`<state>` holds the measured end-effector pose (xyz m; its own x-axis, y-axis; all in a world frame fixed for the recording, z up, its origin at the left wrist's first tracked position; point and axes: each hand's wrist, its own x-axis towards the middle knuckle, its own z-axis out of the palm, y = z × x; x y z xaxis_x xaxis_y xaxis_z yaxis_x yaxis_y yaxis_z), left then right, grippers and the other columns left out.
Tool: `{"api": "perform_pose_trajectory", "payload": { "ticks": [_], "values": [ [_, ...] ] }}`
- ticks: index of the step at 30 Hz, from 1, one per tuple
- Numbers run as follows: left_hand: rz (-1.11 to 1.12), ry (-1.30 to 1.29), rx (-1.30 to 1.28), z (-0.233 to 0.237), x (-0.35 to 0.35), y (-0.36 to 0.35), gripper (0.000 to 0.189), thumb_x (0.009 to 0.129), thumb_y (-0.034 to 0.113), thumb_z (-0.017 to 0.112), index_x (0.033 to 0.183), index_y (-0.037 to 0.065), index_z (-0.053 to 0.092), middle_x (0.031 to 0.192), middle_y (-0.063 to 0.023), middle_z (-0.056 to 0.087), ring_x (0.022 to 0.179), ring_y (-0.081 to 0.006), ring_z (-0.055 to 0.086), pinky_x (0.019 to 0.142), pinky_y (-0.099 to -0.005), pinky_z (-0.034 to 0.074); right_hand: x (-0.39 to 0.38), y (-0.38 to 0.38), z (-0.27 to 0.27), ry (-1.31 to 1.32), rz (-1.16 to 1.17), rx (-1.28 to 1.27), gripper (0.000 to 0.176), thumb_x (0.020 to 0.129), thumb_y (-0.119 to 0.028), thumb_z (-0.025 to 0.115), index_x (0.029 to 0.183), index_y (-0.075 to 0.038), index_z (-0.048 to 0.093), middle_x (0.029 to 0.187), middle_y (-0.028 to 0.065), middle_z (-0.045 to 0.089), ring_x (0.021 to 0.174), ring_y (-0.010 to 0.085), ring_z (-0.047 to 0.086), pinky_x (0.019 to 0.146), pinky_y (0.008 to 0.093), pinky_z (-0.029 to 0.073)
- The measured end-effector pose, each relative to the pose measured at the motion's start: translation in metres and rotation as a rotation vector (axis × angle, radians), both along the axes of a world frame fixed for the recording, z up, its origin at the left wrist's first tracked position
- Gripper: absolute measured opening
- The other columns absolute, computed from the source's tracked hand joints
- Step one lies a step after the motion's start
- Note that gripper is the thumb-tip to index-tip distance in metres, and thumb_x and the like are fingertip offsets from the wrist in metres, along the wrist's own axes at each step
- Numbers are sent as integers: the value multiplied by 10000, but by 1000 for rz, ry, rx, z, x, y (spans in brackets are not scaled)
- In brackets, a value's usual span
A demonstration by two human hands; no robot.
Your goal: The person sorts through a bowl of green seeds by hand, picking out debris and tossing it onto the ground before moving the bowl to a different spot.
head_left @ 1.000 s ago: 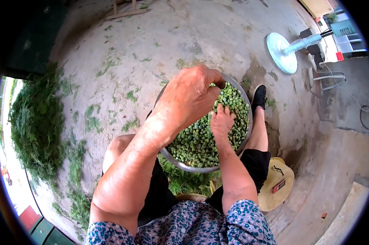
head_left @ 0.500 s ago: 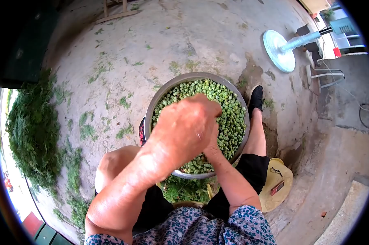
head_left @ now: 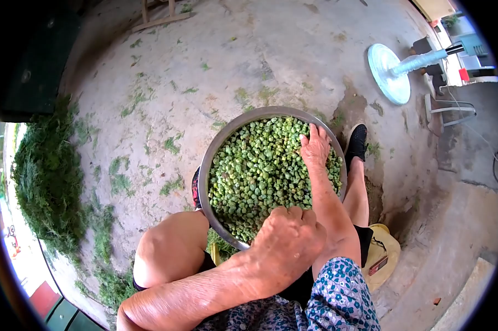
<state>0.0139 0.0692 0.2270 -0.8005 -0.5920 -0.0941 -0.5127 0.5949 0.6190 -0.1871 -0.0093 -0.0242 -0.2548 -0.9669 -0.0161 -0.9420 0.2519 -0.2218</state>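
A wide metal bowl (head_left: 213,151) heaped with small green pods (head_left: 254,171) rests between my knees on the concrete floor. My right hand (head_left: 315,146) lies flat on the pods at the bowl's far right side, fingers spread and touching them. My left hand (head_left: 287,237) is curled into a fist over the bowl's near rim, knuckles up. Whether anything is inside the fist is hidden. My left knee (head_left: 169,245) sits just left of the bowl.
A big heap of cut green plants (head_left: 47,171) lies at the left, with scraps strewn over the floor. A white fan base (head_left: 389,74) stands far right. A straw hat (head_left: 384,262) with a small device (head_left: 377,265) lies by my right leg, near my black shoe (head_left: 358,140).
My left hand has drawn back from above the pods to the bowl's near rim. My right hand has slid forward to the bowl's far right side. More of the pods now show.
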Motion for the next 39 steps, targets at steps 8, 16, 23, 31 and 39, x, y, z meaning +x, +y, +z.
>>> {"api": "perform_pose_trajectory", "payload": {
  "ticks": [8, 16, 23, 31, 39],
  "values": [
    [-19, 9, -10, 2, -2, -1, 67, 652, 62, 596, 697, 46, 548, 709, -67, 553, 689, -196, 587, 585, -301, 465, 26, 7, -4, -27, -72, 40, 481, 828, -423, 605, 1201, -126, 544, 1061, 133, 531, 991, 336, 498, 837, 463, 436],
    [-27, 18, -42, -3, -6, 5, 80, 641, 48, 599, 713, 35, 565, 735, -87, 568, 715, -217, 596, 616, -321, 483, 82, 47, 20, -44, 98, 10, 416, 765, -392, 656, 1090, -134, 625, 995, 78, 560, 876, 288, 536, 713, 432, 455],
    [-18, 74, -39, -4, -8, 9, 67, 655, 48, 592, 719, 38, 573, 743, -100, 570, 726, -223, 593, 613, -319, 483, 119, 107, 41, -152, 354, 132, 457, 870, -416, 539, 1251, -166, 505, 1318, 88, 440, 1241, 369, 354, 1003, 579, 255],
    [-27, 39, -65, -9, -8, 11, 63, 661, 73, 594, 699, 42, 554, 714, -89, 565, 684, -217, 591, 591, -310, 467, 77, 67, 35, -419, 99, -240, 185, 839, -170, 620, 1002, -84, 639, 1107, 121, 606, 987, 299, 579, 927, 425, 458],
    [-35, -12, -20, -3, -9, 8, 77, 656, 74, 600, 712, 51, 553, 692, -54, 545, 674, -175, 568, 574, -284, 448, 31, -15, -10, -271, -64, -114, 430, 835, -219, 624, 1214, -66, 493, 1212, 167, 509, 1114, 375, 468, 946, 451, 390]
  ]
}}
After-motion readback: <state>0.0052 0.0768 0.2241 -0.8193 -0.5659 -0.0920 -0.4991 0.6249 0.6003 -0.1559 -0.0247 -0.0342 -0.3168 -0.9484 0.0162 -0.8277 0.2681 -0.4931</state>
